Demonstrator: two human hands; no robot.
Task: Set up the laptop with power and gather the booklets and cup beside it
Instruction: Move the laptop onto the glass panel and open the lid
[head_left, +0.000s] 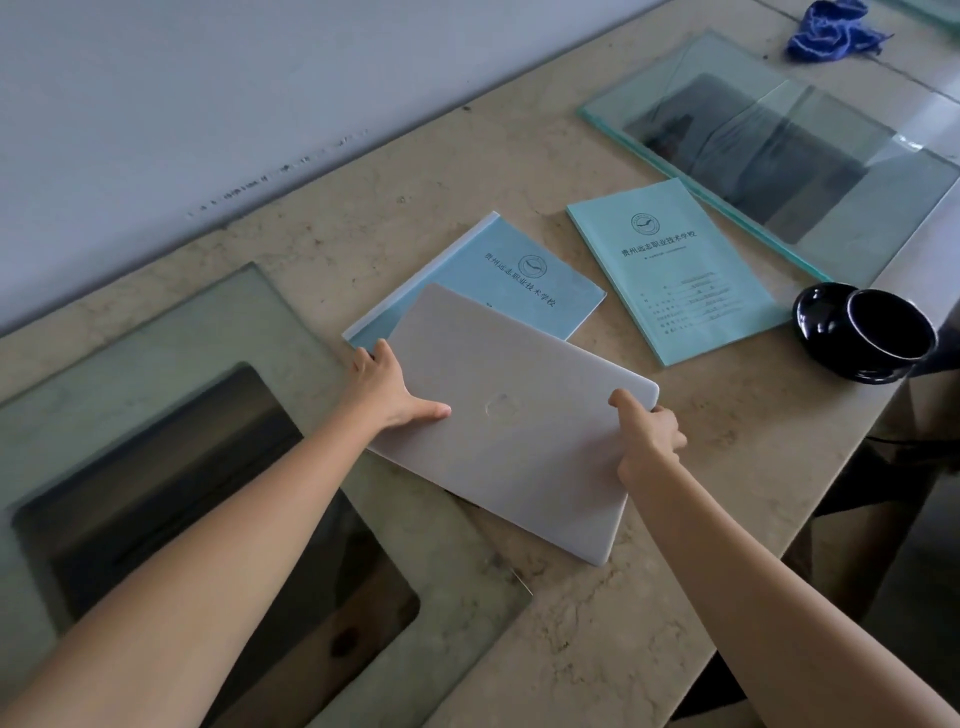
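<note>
A closed silver laptop (519, 415) lies slantwise on the beige stone counter (363, 234). My left hand (387, 387) grips its left edge, thumb on the lid. My right hand (647, 434) holds its right edge near the far corner. The laptop's far corner overlaps a light blue booklet (498, 270). A second, teal booklet (675, 270) lies flat to the right of it. A black cup (878, 330) rests on a black saucer at the counter's right edge. No power cable or charger shows clearly.
A glass pane (779, 150) covers a dark opening at the back right. Another glass pane (130, 415) covers an opening at the front left, under my left forearm. A crumpled blue cloth (831, 28) lies at the far right. A grey wall runs behind.
</note>
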